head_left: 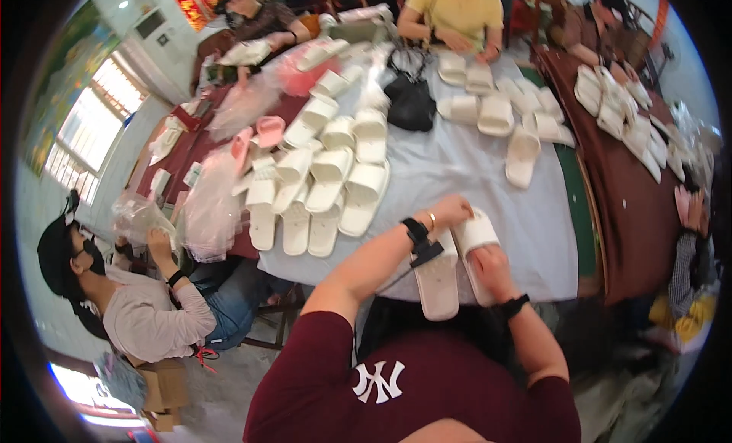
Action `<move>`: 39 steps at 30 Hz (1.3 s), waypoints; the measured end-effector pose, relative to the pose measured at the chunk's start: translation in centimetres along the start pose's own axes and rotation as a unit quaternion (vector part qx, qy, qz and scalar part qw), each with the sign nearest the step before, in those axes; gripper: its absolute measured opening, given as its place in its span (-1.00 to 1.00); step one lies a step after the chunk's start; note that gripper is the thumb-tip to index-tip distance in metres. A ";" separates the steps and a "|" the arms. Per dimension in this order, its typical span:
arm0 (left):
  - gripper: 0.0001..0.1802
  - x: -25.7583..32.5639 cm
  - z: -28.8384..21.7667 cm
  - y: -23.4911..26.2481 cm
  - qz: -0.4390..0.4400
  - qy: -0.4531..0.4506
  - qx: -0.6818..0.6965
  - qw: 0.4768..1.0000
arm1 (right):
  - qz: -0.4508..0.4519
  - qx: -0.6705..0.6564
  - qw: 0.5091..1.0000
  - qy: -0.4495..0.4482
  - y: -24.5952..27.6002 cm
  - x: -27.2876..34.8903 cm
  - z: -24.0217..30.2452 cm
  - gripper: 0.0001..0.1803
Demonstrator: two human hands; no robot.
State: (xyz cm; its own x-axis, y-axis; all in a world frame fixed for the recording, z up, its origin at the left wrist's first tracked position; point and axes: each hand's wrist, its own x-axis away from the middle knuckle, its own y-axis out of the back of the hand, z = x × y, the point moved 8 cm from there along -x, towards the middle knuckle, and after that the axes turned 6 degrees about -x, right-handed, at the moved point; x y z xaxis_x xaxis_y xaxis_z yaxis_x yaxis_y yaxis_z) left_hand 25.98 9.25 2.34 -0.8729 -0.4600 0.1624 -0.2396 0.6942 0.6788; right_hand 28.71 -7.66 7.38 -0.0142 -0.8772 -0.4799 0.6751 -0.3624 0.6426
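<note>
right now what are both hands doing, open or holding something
Left hand: closed on the far end of a white slipper.
Right hand: gripping the second white slipper beside it.

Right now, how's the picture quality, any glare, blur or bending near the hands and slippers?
Head view: fisheye bends the table edge toward the black rim; window at left glares white; the left hand and right hand on the white slippers look slightly soft, evenly lit, with no hard shadows.

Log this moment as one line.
left hand: on slipper pair | right hand: on slipper pair | table: slipper rows
</note>
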 end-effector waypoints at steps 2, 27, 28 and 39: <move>-0.71 0.4 0.5 1.3 -0.037 0.012 -0.039 0.999 | -0.010 -0.005 1.000 0.009 0.4 -0.8 0.9 -0.89; -0.74 1.4 0.7 1.8 -0.106 0.072 -0.076 0.989 | -0.007 -0.008 1.000 -0.010 0.1 -0.2 0.7 -0.94; -0.74 1.5 1.0 1.9 -0.111 0.073 -0.076 0.988 | -0.006 -0.008 1.000 -0.005 0.1 -0.2 0.8 -0.94; -0.77 1.3 0.0 2.3 -0.051 0.021 -0.108 0.993 | -0.006 -0.003 1.000 -0.020 -0.1 -0.3 0.0 -0.93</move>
State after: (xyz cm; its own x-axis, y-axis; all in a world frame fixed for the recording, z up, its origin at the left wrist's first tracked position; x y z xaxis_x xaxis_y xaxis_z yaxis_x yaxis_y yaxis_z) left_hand 24.26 10.24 4.13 -0.8297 -0.5470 0.1112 -0.2247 0.5098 0.8304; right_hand 28.63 -7.43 7.49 -0.0512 -0.8849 -0.4629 0.6798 -0.3704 0.6329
